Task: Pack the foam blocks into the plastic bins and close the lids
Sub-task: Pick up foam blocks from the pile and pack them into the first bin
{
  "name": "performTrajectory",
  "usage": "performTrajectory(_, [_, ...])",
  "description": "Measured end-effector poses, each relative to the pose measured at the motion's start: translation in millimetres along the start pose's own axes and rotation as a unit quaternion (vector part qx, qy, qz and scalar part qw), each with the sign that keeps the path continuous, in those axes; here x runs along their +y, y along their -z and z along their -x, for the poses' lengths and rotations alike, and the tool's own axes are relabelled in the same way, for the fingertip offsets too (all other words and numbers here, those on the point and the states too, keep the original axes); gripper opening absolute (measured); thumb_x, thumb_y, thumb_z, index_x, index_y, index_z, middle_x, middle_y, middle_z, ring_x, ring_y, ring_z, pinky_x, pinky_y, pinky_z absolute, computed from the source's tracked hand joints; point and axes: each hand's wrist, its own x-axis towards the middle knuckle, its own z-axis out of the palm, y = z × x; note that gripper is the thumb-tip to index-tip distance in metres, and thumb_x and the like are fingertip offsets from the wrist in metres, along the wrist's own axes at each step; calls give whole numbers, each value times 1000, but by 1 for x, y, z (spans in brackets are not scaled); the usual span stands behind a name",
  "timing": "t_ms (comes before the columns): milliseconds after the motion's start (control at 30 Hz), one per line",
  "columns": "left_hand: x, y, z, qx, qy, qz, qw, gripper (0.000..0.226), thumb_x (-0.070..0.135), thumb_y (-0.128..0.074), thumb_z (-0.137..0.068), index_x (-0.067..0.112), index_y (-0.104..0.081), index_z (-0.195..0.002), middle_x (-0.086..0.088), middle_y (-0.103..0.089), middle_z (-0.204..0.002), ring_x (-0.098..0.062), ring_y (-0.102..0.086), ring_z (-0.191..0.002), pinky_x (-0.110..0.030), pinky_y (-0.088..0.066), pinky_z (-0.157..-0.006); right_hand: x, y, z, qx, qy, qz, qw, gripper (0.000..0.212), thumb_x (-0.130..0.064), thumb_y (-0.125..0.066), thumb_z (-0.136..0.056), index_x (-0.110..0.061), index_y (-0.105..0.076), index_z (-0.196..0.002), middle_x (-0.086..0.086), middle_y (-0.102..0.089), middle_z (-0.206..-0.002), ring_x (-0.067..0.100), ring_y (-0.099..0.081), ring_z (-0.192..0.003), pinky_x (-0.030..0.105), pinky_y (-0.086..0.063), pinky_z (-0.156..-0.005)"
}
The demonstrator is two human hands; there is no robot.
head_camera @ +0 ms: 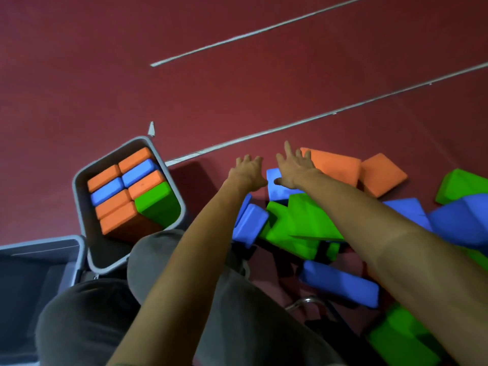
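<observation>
Down on the red floor [237, 75], crossed by white lines [317, 120], a loose pile of foam blocks [311, 220] spreads from the middle to the right edge, with green, blue and orange pieces lying tilted over one another. At the left stands a gray bin [79, 196] packed with orange, blue and green blocks set on end. A second bin [39, 243] sits nearer, at the left edge. The person's knees in gray trousers [92, 313] fill the near left, partly covering the packed bin's near corner.

Both bare arms reach out over the far side of the pile. The left grip [248, 167] hovers above bare floor just left of the pile, fingers loosely spread and holding nothing. The right grip [293, 167] is spread wide with straight fingers. Its palm is over a blue block [277, 191], and its fingertips reach the near-left edge of an orange block [338, 165]. Whether it touches either block cannot be told. A second orange block [383, 175] lies just right of the first.
</observation>
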Motion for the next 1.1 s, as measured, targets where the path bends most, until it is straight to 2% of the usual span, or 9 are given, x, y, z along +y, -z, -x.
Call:
performTrajectory(133, [3, -31, -7, -27, 4, -4, 1000, 79, 42, -74, -83, 17, -37, -148, -16, -39, -144, -43, -36, -133, -54, -40, -107, 17, -33, -8, -19, -28, 5, 999, 87, -57, -65, -84, -17, -26, -151, 18, 4, -163, 44, -25, -141, 62, -19, -113])
performTrajectory(367, [-24, -94, -19, -89, 43, 9, 995, 74, 46, -66, -86, 11, -40, -145, -24, -44, -140, -41, -40, -134, -49, -30, -114, 3, -95, -25, -73, -28, -19, 997, 88, -62, -63, -83, -18, -27, -150, 18, 0, -163, 41, -26, -142, 59, -20, -114])
performTrajectory(533, [-51, -121, -17, -96, 78, 16, 992, 60, 32, -61, -91, 25, -40, -148, -18, -28, -153, -42, -31, -138, -54, -38, -108, -38, -131, -32, -122, -20, -80, 989, 85, -55, -65, -85, -17, -26, -150, 16, 1, -163, 43, -23, -143, 60, -21, -114])
performTrajectory(633, [-63, -130, -20, -106, 68, 12, 992, 55, 25, -54, -95, 32, -40, -148, -15, -20, -159, -41, -29, -139, -55, -38, -105, -66, -150, -37, -145, -5, -96, 985, 85, -56, -67, -83, -17, -28, -148, 16, -3, -162, 42, -25, -142, 62, -22, -112])
performTrajectory(767, [-77, -143, -25, -106, 53, -20, 993, 48, 25, -52, -98, 35, -46, -144, -8, -7, -163, -39, -25, -140, -52, -41, -100, -94, -167, -44, -177, -17, -138, 974, 86, -52, -65, -87, -17, -21, -151, 15, -2, -162, 43, -23, -143, 62, -25, -111])
performTrajectory(867, [-89, -149, -29, -67, 53, -26, 996, 45, 19, -51, -97, 34, -48, -140, -8, -3, -164, -41, -21, -141, -54, -39, -102, -105, -175, -53, -184, -68, -226, 954, 73, -37, -59, -88, -23, -21, -149, 19, -13, -158, 45, -35, -136, 56, -33, -108])
performTrajectory(1000, [-107, -161, -34, -15, 85, 13, 996, 44, 11, -48, -94, 33, -46, -131, -16, 1, -164, -44, -29, -135, -57, -40, -99, -114, -172, -70, -223, -118, -356, 900, 84, -34, -60, -81, -19, -16, -151, 28, -28, -149, 41, -36, -137, 40, -38, -107])
performTrajectory(1100, [-116, -161, -43, -30, 135, 26, 990, 47, 10, -47, -96, 32, -36, -136, -26, -6, -161, -48, -34, -132, -58, -38, -100, -123, -166, -82, -208, -134, -393, 886, 74, -30, -61, -80, -21, -27, -145, 22, -46, -140, 38, -47, -128, 38, -44, -97])
